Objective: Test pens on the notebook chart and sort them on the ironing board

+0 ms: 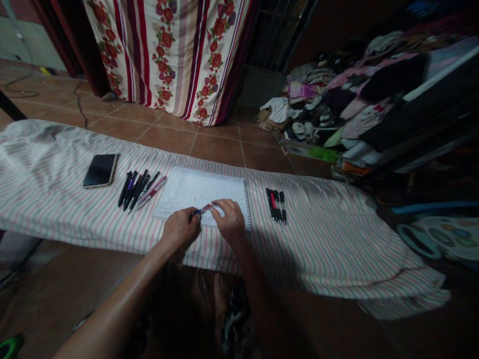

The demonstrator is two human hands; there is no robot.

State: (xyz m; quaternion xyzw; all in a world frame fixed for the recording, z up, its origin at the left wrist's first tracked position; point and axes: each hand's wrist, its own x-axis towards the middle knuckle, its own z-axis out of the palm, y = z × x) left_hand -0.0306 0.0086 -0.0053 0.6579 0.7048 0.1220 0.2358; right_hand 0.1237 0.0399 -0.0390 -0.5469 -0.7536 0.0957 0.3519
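Between my two hands, over the lower part of an open spiral notebook (pixel 209 187), is a pen (pixel 204 208) with a blue end and a red-and-white barrel. My left hand (pixel 182 227) closes on the blue end. The fingers of my right hand (pixel 229 219) pinch the pen's other end. Written lines cover the notebook page, and its spiral binding runs down the right side. Left of the notebook lies a bunch of several pens (pixel 138 190), mostly dark, with pinkish ones nearest the page. To the right, another group of pens (pixel 276 205) lies side by side, one with a red barrel.
A striped cloth (pixel 329 239) covers the long, narrow surface. A phone (pixel 101 170) lies at its left. Behind hangs a floral curtain (pixel 164 60) above the tiled floor (pixel 217 144). A large heap of clothes (pixel 337 94) fills the back right.
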